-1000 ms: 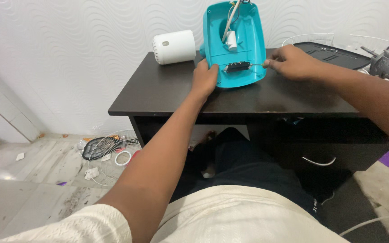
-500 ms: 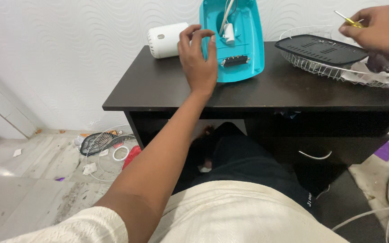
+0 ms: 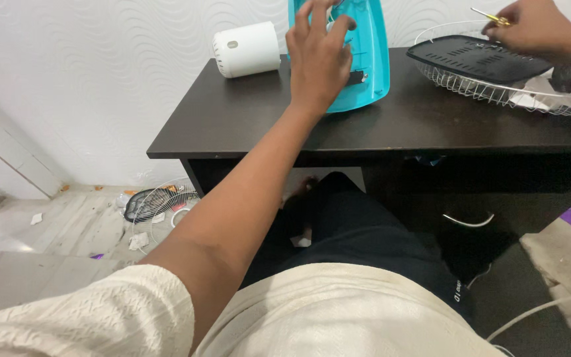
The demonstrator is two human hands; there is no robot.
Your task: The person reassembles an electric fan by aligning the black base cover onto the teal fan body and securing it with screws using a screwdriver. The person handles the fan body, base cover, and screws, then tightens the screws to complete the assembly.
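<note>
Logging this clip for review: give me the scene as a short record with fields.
setting: dark wooden desk against a white textured wall
left hand: fingers spread, over the turquoise plastic housing
right hand: pinching a thin yellow-handled tool above the wire fan guard
on guard: black vented panel
also on desk: white cylinder
floor: another fan guard, scraps
</note>
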